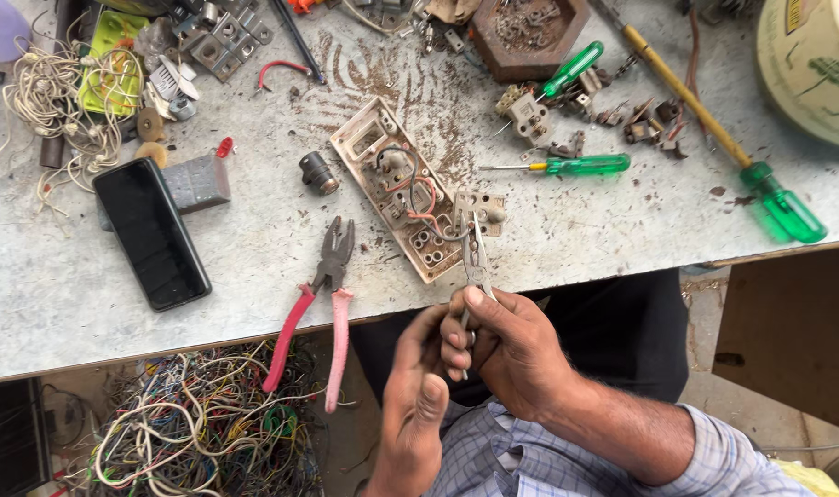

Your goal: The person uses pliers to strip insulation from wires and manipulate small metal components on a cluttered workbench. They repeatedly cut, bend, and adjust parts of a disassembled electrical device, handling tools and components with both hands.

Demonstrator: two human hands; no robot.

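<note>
Slim metal pliers point(476, 262) sit in the right hand point(507, 350), fingers curled tight around the handles, thumb pressed along the top. The tips reach up over the tabletop's near edge to a small socket piece point(482, 208) lying against the opened switch board point(403, 189), whose red and grey wires loop across its back. The left hand point(415, 400) is just beside the right, fingers bent in toward the handles and touching them; whether it truly grips them I cannot tell.

Left of the board lie pink-handled pliers point(323, 308), handles hanging out past the tabletop's edge. Further left, a black phone point(151, 232) rests face up beside a grey metal block point(197, 182), and a small black knob point(318, 173) sits between block and board. To the right, a short green screwdriver point(571, 166), another above it point(567, 72), and a long yellow-shafted one point(714, 129) running to the right edge.

The tabletop point(70, 294) is pale, scuffed, streaked with rusty brown marks and littered with small parts. A tangle of white cord point(47, 101) fills the far left corner. Below the edge, a heap of coloured wires point(199, 423) lies on the floor.
</note>
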